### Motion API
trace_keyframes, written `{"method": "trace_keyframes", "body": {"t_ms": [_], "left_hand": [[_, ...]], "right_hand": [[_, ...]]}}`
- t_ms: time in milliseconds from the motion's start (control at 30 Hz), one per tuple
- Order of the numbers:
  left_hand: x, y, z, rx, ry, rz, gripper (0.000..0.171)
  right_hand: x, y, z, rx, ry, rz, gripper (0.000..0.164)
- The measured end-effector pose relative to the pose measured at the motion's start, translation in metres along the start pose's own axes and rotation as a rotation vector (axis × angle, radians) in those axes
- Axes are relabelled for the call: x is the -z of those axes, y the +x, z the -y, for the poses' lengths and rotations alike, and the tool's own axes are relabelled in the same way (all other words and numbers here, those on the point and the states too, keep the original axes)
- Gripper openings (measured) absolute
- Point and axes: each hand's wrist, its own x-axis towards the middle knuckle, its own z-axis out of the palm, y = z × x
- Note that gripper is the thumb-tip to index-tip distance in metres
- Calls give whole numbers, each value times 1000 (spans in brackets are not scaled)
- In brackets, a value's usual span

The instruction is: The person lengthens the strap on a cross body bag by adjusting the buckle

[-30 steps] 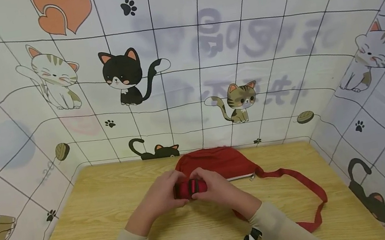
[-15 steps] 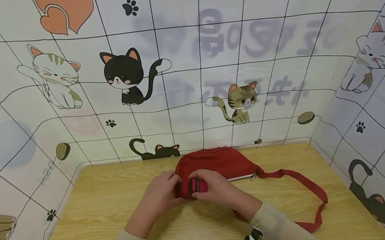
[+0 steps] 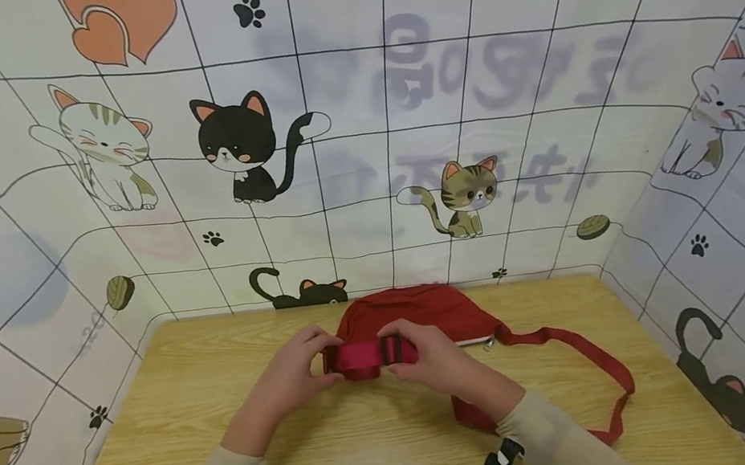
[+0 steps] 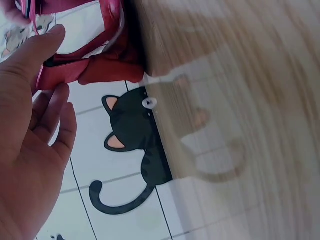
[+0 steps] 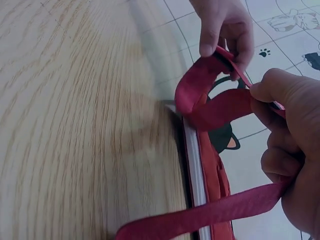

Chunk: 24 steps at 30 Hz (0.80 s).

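A red waist bag (image 3: 422, 312) lies at the back of the table with its pale zipper edge towards me. In front of it, both hands hold its red strap (image 3: 359, 355) up between them. The left hand (image 3: 292, 371) pinches the left end of the strap, by a black fitting (image 4: 52, 62). The right hand (image 3: 431, 353) pinches it by a black slider buckle (image 3: 391, 349), thumb below and fingers above. In the right wrist view, a loop of strap (image 5: 197, 87) sags between the hands, and another length of strap (image 5: 200, 216) runs out below the right hand.
The wooden table (image 3: 159, 453) has raised printed cat-pattern sheets on its back and both sides. The rest of the strap (image 3: 601, 359) curves across the right of the table. A zipper pull (image 3: 488, 343) hangs at the bag's right end.
The hands have moved apart, the left one leftward and the right one rightward with the slider buckle. The strap between them now shows longer and straighter. The bag has stayed in place.
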Motion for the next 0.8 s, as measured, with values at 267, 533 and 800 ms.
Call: {"method": "trace_keyframes", "body": {"t_ms": [267, 533, 800], "left_hand": [[11, -8, 22, 47, 1, -15, 50], [20, -12, 29, 70, 25, 53, 46], [21, -11, 30, 40, 52, 50, 43]], "right_hand": [[13, -8, -15, -38, 11, -2, 50], [14, -10, -24, -36, -8, 31, 49], [11, -13, -28, -48, 14, 22, 47]]}}
